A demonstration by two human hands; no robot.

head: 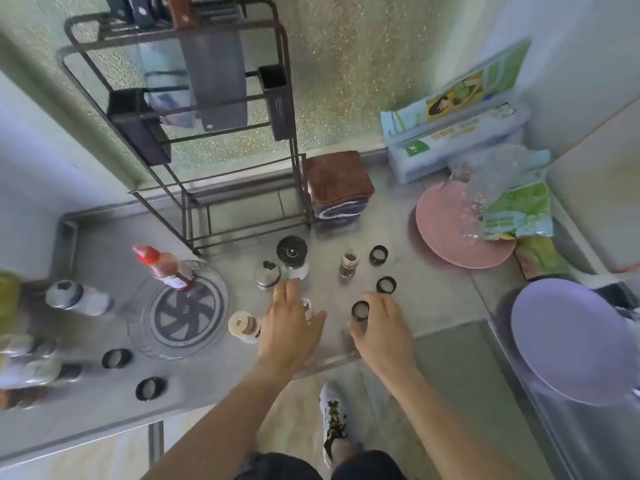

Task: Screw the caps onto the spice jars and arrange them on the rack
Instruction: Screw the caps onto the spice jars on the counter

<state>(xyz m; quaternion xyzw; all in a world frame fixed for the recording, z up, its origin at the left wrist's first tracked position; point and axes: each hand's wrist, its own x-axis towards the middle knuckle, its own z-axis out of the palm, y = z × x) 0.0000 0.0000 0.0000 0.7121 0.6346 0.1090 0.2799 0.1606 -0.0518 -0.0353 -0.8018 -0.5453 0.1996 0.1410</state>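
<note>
Left hand (291, 327) is closing loosely around a small clear jar (307, 308) standing on the table (433, 299). Right hand (381, 327) is pinching a black cap (360, 310) in its fingers. Two more caps (385, 285) and an open brown-filled jar (348, 265) are lying just beyond; rack (207, 188) is standing behind

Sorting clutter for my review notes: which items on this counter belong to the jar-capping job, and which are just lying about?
Job items:
- open spice jar
- jar under left hand
- black cap at right hand
- loose caps
- metal rack

Just lying about:
- folded towels
- pink plate
- purple plate
- red-capped sauce bottle
</note>
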